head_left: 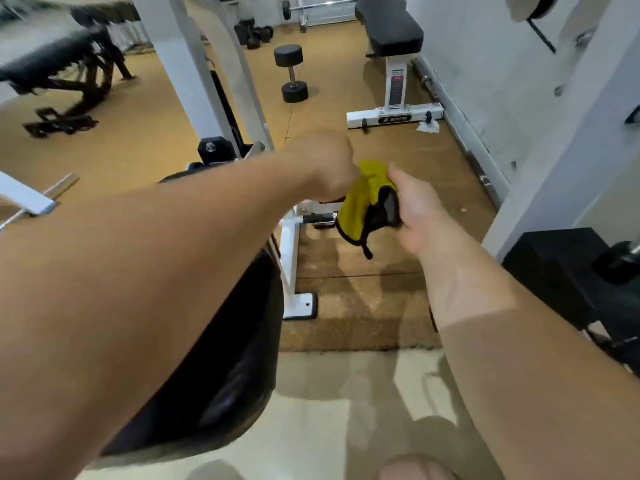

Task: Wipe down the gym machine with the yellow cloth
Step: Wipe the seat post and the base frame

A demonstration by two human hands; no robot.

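Mid-air, left hand (325,168) fisted on yellow cloth (360,202) top; right hand (417,211) curled round lower fold.

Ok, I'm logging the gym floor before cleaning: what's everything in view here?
yellow cloth with dark trim: one, yellow, held between both hands
white metal gym machine frame: one, white, left of centre
black padded machine seat: one, black, lower left of centre
black round-headed dumbbell: one, black, upright on the tan floor
white-framed flat bench with black pad: one, white and black, top right
crumpled white paper: one, white, at that bench's foot
left hand: one, grips the cloth's top
right hand: one, holds the cloth's lower part
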